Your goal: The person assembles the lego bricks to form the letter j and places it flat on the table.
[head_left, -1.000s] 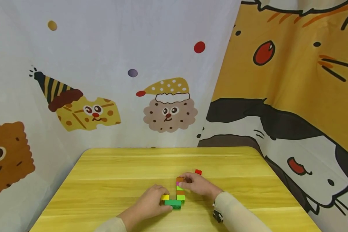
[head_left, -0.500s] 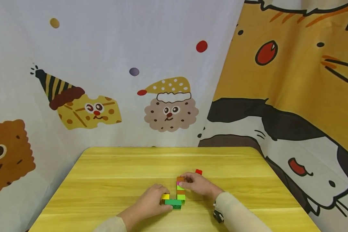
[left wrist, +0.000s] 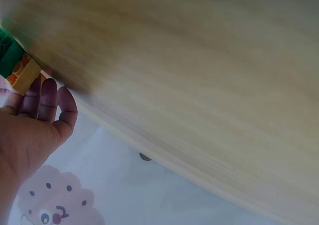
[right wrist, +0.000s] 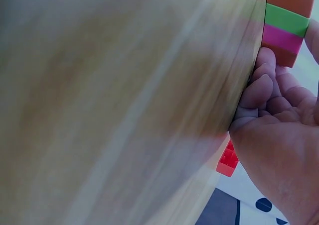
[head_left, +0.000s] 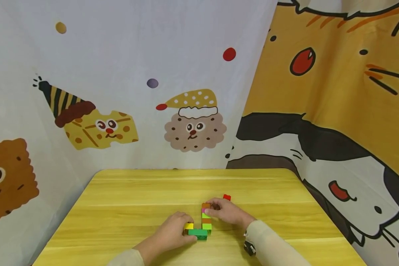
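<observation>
In the head view, my left hand holds the near left end of a toy brick assembly, its thumb at the dark green brick and its fingers by the yellow brick. From the green brick's right side, a column of light green, orange and pink bricks runs away from me. At the far end, my right hand grips the column, thumb against the pink brick. Curled fingers touch the last orange-brown brick in the right wrist view. The left thumb is hidden in the left wrist view.
A separate red brick lies on the wooden table, just beyond the right hand. Behind the table's far edge hangs a cloth backdrop with cartoon prints. A dark device sits under the right wrist.
</observation>
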A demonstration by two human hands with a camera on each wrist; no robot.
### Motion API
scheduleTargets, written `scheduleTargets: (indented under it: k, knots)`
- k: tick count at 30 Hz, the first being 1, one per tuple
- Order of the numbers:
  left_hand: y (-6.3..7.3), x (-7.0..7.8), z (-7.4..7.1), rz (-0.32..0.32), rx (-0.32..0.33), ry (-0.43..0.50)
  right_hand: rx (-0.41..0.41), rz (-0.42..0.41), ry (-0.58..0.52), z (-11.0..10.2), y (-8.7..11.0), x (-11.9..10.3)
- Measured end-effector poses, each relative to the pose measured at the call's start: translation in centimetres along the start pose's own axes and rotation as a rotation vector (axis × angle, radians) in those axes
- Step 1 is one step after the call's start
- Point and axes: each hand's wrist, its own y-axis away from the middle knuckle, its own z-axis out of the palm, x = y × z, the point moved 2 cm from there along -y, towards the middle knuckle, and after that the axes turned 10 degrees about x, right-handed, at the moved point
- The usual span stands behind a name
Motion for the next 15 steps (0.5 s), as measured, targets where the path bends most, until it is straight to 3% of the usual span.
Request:
scheduleTargets:
  k: [15]
  knots:
    - [-0.03,-0.26,0.36,-0.012,0.001,-0.003,0.002,-0.005,0.011,0.01,-0.03,0.0]
